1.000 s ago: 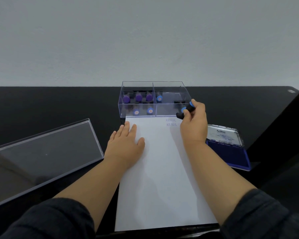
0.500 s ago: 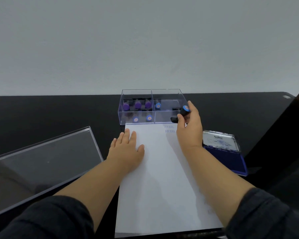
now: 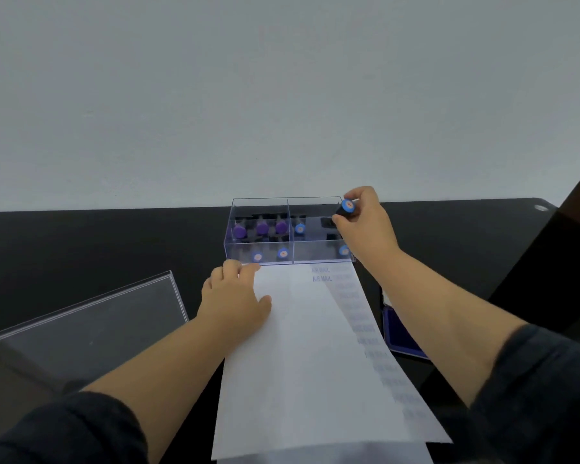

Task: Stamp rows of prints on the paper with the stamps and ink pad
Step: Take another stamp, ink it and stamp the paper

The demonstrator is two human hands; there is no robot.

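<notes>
A white sheet of paper (image 3: 302,356) lies on the black table, with two "AIR MAIL" prints near its top and a faint column of prints down its right side. My left hand (image 3: 235,303) rests on the paper's upper left edge, fingers relaxed. My right hand (image 3: 365,226) pinches a black stamp with a blue cap (image 3: 345,207) over the right rear corner of the clear stamp box (image 3: 265,259). Several purple-capped and blue-capped stamps stand inside the box. The blue ink pad (image 3: 400,333) lies open to the right of the paper, partly hidden by my right forearm.
The clear box lid (image 3: 81,333) lies on the table at the left. A pale wall rises behind the table. A dark slanted surface (image 3: 570,249) stands at the far right.
My right hand lifted the stamp off the paper and carried it up and back over the box's right compartment. My left hand slid toward the paper's upper left corner. The view tilted upward.
</notes>
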